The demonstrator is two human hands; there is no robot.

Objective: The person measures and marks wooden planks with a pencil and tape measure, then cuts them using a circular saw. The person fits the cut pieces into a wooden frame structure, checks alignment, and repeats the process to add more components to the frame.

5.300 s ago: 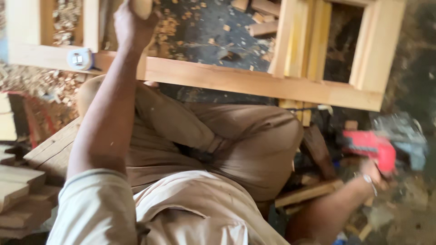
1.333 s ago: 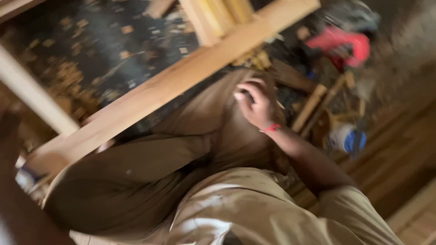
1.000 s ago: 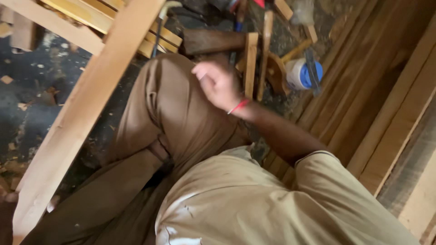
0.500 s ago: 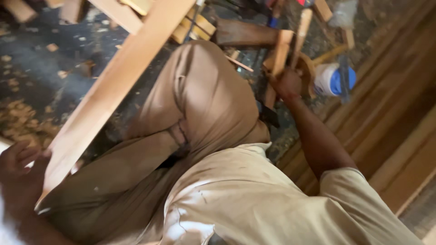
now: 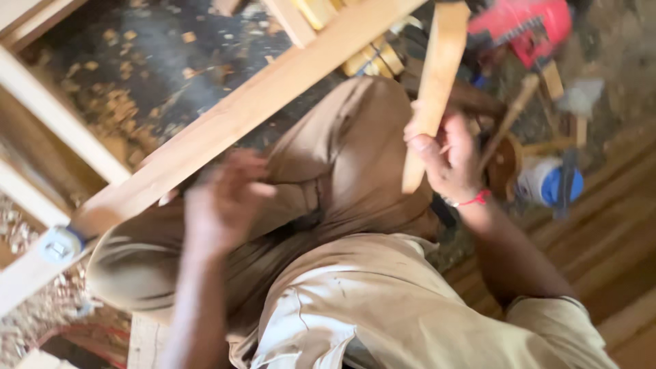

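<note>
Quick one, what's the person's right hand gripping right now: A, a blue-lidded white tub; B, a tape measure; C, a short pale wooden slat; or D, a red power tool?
C: the right hand is closed around a short pale wooden slat held upright over the knee, while the red power tool and the blue-lidded tub lie untouched on the floor.

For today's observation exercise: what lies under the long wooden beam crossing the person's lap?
Under the long wooden beam lie the person's trousered thigh and a shaving-strewn floor. The blurred left hand hides where beam meets leg.
</note>
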